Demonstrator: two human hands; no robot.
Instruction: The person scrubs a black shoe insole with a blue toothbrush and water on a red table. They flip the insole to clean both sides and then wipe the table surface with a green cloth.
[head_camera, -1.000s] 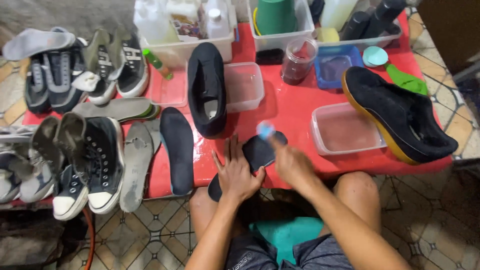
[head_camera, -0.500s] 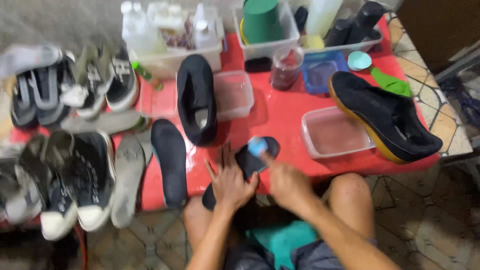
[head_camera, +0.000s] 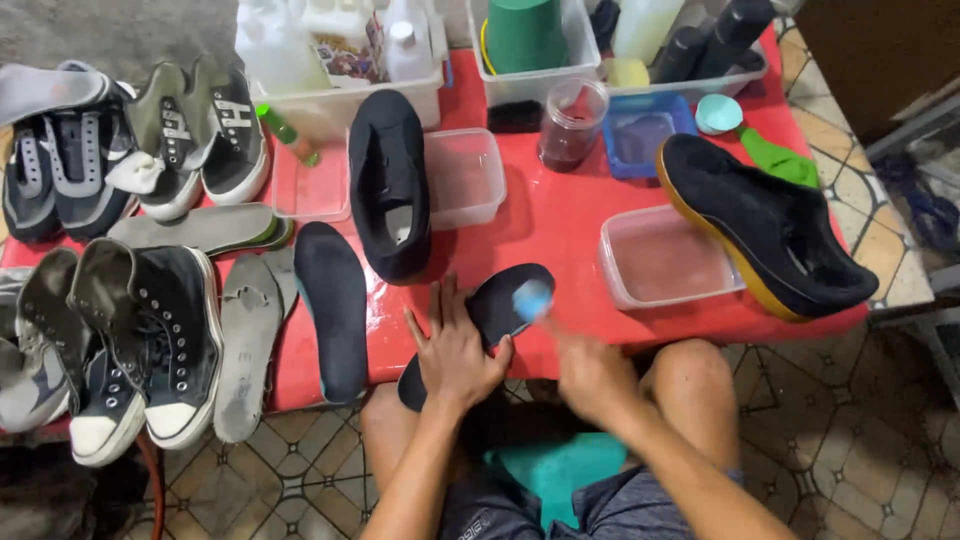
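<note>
A black insole (head_camera: 497, 305) lies at the front edge of the red table (head_camera: 545, 230). My left hand (head_camera: 455, 350) presses flat on its near half, fingers spread. Blurred with motion, my right hand (head_camera: 585, 370) grips a small light-blue brush (head_camera: 531, 297) whose head rests on the far end of the insole. A black slip-on shoe (head_camera: 390, 180) stands just behind, and a second black insole (head_camera: 333, 305) lies to the left of my hands.
A black shoe with a yellow sole (head_camera: 765, 225) lies at the right beside a clear plastic tub (head_camera: 665, 257). Another clear tub (head_camera: 465, 175) and bins of bottles stand behind. Several sneakers (head_camera: 150, 330) and grey insoles (head_camera: 247, 340) crowd the left. My bare knees are under the table edge.
The right hand with the brush has slid back and forth over the far end of the insole. The left hand has stayed pressed on it. The camera has shifted slightly.
</note>
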